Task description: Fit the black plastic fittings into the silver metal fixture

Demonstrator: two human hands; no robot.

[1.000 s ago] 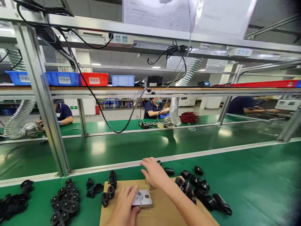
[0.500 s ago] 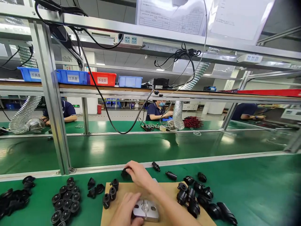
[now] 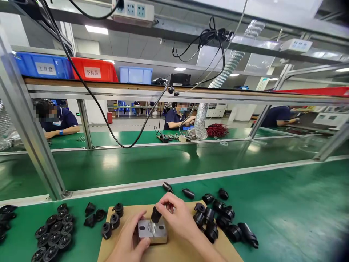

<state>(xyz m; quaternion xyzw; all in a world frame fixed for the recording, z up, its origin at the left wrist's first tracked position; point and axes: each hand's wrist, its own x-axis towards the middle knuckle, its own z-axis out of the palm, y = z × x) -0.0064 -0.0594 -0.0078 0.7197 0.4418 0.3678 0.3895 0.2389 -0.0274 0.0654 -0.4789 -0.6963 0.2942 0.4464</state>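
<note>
The metal block (image 3: pixel 152 230) sits on the cardboard sheet (image 3: pixel 180 251). The left hand (image 3: pixel 128 242) grips the block's left end; the right hand (image 3: pixel 177 218) pinches 1 black part (image 3: pixel 156 214), upright, directly above the block's middle.

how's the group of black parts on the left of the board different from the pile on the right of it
The left group is flat round caps laid side by side in neat rows, faces up. The right pile is taller, tube-like pieces lying tumbled at mixed angles, some overlapping the cardboard board. The left group sits wholly on the green mat, clear of the board. Both are black and lie loose beside the metal block.
</note>
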